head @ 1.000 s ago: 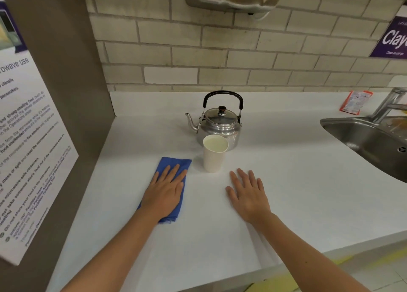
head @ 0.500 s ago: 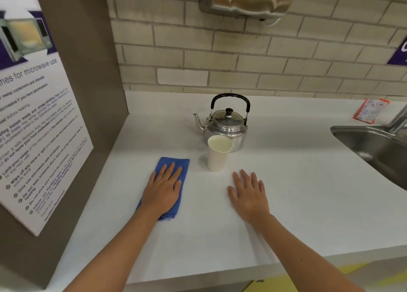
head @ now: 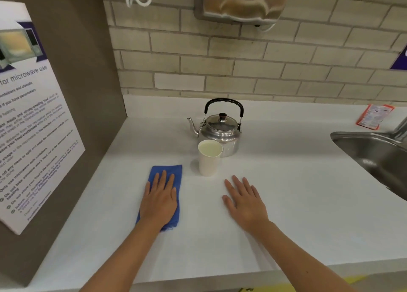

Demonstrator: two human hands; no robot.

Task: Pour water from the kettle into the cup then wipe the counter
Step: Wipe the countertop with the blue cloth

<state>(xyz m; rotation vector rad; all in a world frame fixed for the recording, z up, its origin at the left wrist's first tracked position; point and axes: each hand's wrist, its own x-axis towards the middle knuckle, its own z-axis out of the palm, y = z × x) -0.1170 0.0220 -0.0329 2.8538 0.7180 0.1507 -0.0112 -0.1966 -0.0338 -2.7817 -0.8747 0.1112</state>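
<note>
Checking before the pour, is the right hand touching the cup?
Apart. The head view shows bare counter between the right hand, lying flat, and the base of the cup.

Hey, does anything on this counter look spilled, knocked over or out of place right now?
Nothing stands out. The kettle and paper cup stand upright, the counter shows no puddle, and the blue cloth lies flat under the left hand. A red packet lies by the sink.

The cup [head: 208, 157] stands just in front of the kettle [head: 220, 130], blocking a straight reach to its body. Bare counter [head: 286, 181] lies right of both, up to the sink [head: 374, 157]; a panel [head: 92, 93] walls the left.
</note>
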